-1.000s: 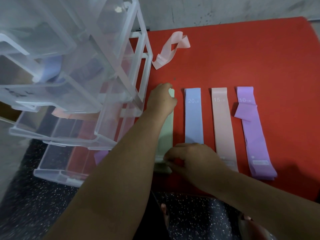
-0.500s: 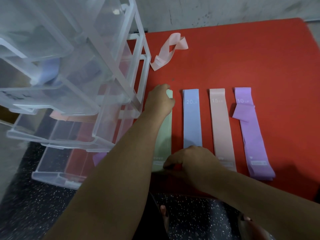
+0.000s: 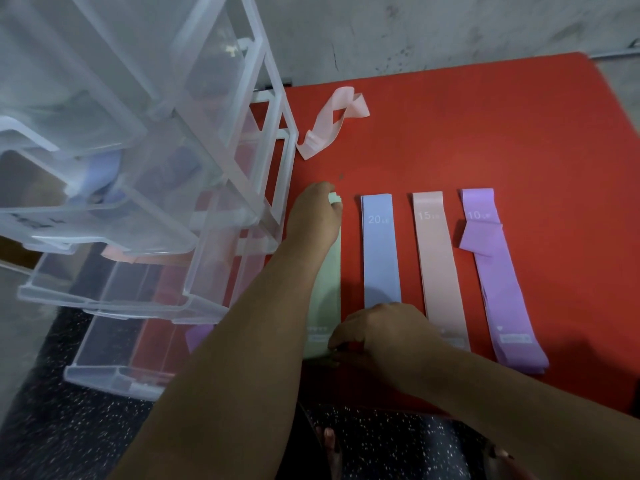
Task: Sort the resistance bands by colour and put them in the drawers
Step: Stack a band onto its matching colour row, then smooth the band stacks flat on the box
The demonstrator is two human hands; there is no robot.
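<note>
Four stacks of flat bands lie side by side on a red mat (image 3: 485, 126): a green band (image 3: 327, 289), a blue band (image 3: 381, 254) marked 20, a pink band (image 3: 438, 258) marked 15 and a purple band (image 3: 498, 285) marked 10. My left hand (image 3: 317, 216) grips the green band's far end. My right hand (image 3: 384, 332) pinches its near end. My left forearm hides much of the green band. A twisted pink band (image 3: 334, 123) lies loose further back.
A clear plastic drawer unit (image 3: 166, 161) stands at the left with several drawers pulled out; blue, pink and purple bands show inside them. The lowest drawer (image 3: 104, 372) juts toward me over the dark speckled floor. A grey wall runs behind the mat.
Both hands stay on the ends of the green band, which has hardly moved. My right hand has slid slightly nearer to the mat's front edge.
</note>
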